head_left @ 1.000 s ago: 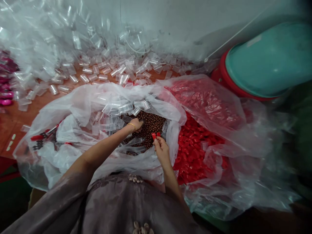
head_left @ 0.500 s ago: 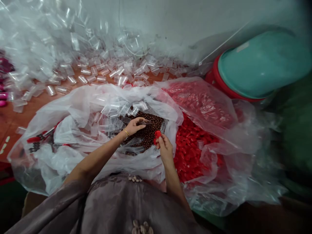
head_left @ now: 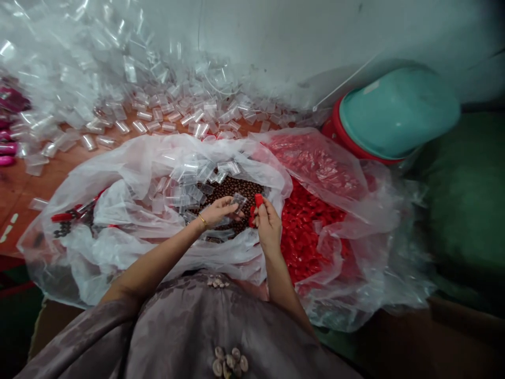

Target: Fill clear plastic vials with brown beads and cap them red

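Backed by a pale wall (head_left: 284, 37), with an orange table (head_left: 23, 197) below it. Spread over the table with a whitish bag (head_left: 134, 210), open at the middle and crumpled at the edges. Heaped behind the bag with loose tubes (head_left: 169, 113), clear and lying every which way, some also inside it. Filled at the right with red caps (head_left: 303, 237), partly under a clear sheet (head_left: 327, 163). Stacked at the back right with a teal tub (head_left: 398, 113), tilted, in a red tub (head_left: 333, 126). Dotted at the far left with pink pieces (head_left: 8, 150).

Reaches in with both hands over the bag's opening, close together but apart. Pinches a clear tube (head_left: 239, 200) in the left hand (head_left: 221, 211), between thumb and fingertips, with a narrow grip and the fingers stretched toward the right. Cannot tell whether it has anything inside. Grips a cap (head_left: 259, 199) in the right hand (head_left: 269, 223), thumb and forefinger closed on its lower end, with a second red piece (head_left: 251, 216) just below, against the fingers. Holds tube and cap near each other, not touching.

Lined beneath the hands with brown beads (head_left: 236, 188), piled in the opening. Wears a gold bracelet (head_left: 202, 219) on the left wrist.
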A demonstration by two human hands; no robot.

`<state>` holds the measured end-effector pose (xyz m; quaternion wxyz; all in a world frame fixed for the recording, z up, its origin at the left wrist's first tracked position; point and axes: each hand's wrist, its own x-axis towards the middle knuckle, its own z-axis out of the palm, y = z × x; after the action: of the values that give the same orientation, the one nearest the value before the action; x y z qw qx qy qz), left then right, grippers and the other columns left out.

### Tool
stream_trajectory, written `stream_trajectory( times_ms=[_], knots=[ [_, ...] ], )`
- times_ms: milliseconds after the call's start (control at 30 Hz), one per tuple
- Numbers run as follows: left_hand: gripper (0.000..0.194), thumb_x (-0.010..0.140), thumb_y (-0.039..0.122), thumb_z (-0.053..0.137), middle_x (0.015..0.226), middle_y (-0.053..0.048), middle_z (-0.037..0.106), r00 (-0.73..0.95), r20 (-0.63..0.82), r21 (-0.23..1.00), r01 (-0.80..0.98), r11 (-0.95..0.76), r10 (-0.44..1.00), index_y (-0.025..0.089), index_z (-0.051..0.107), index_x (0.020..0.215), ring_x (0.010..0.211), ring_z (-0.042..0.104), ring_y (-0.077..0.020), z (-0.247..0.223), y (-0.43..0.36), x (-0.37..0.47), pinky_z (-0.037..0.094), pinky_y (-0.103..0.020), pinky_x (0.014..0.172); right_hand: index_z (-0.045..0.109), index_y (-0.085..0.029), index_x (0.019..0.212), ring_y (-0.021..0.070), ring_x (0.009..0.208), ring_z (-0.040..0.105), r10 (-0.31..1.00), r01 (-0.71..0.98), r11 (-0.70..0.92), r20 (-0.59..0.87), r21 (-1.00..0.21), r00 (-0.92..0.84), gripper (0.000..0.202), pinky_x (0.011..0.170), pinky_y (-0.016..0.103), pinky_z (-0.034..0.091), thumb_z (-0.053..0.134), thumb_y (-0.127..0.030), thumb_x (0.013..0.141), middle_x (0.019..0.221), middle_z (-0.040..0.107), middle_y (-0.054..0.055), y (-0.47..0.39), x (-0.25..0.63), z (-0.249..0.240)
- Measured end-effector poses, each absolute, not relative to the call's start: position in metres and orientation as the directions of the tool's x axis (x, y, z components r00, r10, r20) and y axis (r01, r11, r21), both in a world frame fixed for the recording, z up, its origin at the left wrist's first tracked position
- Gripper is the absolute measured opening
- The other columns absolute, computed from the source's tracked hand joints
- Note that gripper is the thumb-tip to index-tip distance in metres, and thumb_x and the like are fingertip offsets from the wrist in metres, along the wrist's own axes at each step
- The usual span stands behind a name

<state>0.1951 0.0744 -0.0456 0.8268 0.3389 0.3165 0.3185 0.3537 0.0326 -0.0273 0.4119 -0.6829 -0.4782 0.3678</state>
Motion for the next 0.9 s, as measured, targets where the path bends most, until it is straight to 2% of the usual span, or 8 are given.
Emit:
stream_trajectory(
  times_ms=[100,167,300,400,500,700,800,900],
  knots=[
    [0.05,0.065,0.051,0.069,0.081,-0.004,0.06,0.612,-0.293,0.782,-0.289,0.553,0.735,0.013,0.052,0.092,0.074,0.06,-0.0138,-0.041,0.072,0.195,0.048,-0.029,0.07,0.054,-0.017,0.118,0.0073,0.048,0.042,0.912,0.208,-0.286,-0.2,-0.935,0.358,0.047,0.046,0.021,0.039,0.044,-0.047,0.083,0.071,0.054,-0.001,0.029,0.353,-0.027],
    [0.047,0.066,0.051,0.068,0.082,-0.003,0.058,0.591,-0.247,0.847,-0.253,0.467,0.768,0.013,0.052,0.088,0.074,0.057,-0.012,-0.038,0.072,0.194,0.046,-0.027,0.07,0.055,-0.018,0.117,0.0075,0.048,0.042,0.919,0.209,-0.267,-0.183,-0.941,0.35,0.046,0.047,0.022,0.04,0.045,-0.047,0.082,0.071,0.054,-0.001,0.026,0.352,-0.026],
    [0.041,0.069,0.048,0.065,0.078,0.0,0.054,0.567,-0.14,0.976,-0.058,0.208,0.812,0.012,0.054,0.085,0.072,0.048,-0.01,-0.033,0.073,0.189,0.04,-0.024,0.069,0.056,-0.018,0.118,0.0112,0.058,0.052,0.965,0.332,-0.158,-0.074,-0.93,0.251,0.043,0.058,0.026,0.047,0.044,-0.043,0.085,0.079,0.062,0.003,0.024,0.352,-0.018],
    [0.039,0.073,0.047,0.06,0.081,-0.001,0.055,0.601,-0.106,0.994,0.037,0.105,0.792,0.013,0.055,0.091,0.074,0.048,-0.0112,-0.03,0.072,0.187,0.039,-0.024,0.07,0.059,-0.02,0.115,0.0163,0.086,0.061,0.994,0.465,-0.023,0.031,-0.885,0.109,0.038,0.08,0.032,0.05,0.042,-0.039,0.087,0.1,0.066,0.006,0.025,0.356,-0.011],
    [0.042,0.077,0.049,0.055,0.081,-0.002,0.055,0.636,-0.079,0.993,-0.015,0.115,0.768,0.012,0.053,0.096,0.073,0.049,-0.0115,-0.03,0.069,0.188,0.04,-0.024,0.069,0.06,-0.021,0.116,0.0176,0.103,0.059,0.996,0.555,0.065,0.091,-0.829,0.019,0.037,0.092,0.034,0.046,0.039,-0.036,0.089,0.112,0.064,0.007,0.024,0.359,-0.01],
    [0.045,0.078,0.054,0.051,0.07,0.002,0.05,0.636,-0.144,0.952,-0.118,0.281,0.758,0.012,0.05,0.095,0.057,0.044,-0.0067,-0.031,0.055,0.196,0.037,-0.02,0.055,0.052,-0.017,0.126,0.0178,0.102,0.06,0.991,0.686,0.129,0.109,-0.716,-0.072,0.042,0.091,0.034,0.048,0.034,-0.034,0.091,0.114,0.062,0.011,0.009,0.36,-0.01],
    [0.047,0.079,0.057,0.048,0.066,0.002,0.049,0.616,-0.187,0.947,-0.095,0.308,0.765,0.012,0.05,0.094,0.054,0.042,-0.0066,-0.027,0.047,0.2,0.035,-0.019,0.052,0.048,-0.017,0.129,0.019,0.104,0.059,0.99,0.7,0.137,0.084,-0.701,-0.109,0.045,0.092,0.035,0.047,0.034,-0.035,0.091,0.116,0.061,0.012,0.003,0.359,-0.005],
    [0.045,0.08,0.055,0.047,0.069,0.0,0.051,0.589,-0.169,0.975,-0.02,0.223,0.79,0.013,0.051,0.095,0.059,0.045,-0.0083,-0.02,0.046,0.2,0.037,-0.02,0.056,0.048,-0.017,0.13,0.02,0.104,0.058,0.991,0.679,0.133,0.076,-0.722,-0.113,0.045,0.092,0.037,0.047,0.035,-0.036,0.09,0.117,0.061,0.012,0.003,0.359,0.002]
  ],
)
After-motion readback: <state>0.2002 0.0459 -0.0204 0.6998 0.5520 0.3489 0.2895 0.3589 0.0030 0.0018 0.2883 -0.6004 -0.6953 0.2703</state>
